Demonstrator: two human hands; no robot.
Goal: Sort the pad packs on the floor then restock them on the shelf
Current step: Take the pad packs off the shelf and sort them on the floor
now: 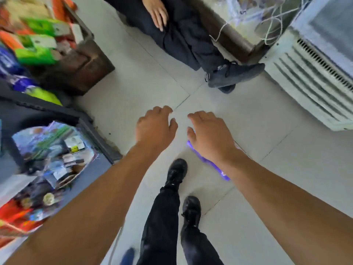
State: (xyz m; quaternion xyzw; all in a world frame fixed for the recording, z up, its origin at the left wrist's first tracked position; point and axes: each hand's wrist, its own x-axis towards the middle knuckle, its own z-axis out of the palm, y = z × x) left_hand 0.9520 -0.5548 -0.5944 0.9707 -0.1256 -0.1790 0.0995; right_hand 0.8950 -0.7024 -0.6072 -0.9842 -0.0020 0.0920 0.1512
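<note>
Reaching out over the tiled floor (pixel 257 119), the left hand (pixel 155 127) and right hand (pixel 207 133) hang loose-fingered, holding nothing; a purple pad pack (pixel 211 163) lies on that floor under the right wrist. Stepping forward blind risks treading on it.

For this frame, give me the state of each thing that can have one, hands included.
Left hand: fingers loosely curled, holding nothing.
Right hand: fingers loosely curled, holding nothing, above the purple pack.
Purple pack: flat on the floor, largely hidden by the right arm.
Green packs: stacked on the shelf, blurred.
Seated person's hand: resting on the lap.
Cooler: standing at right; door state cannot be told.
</note>
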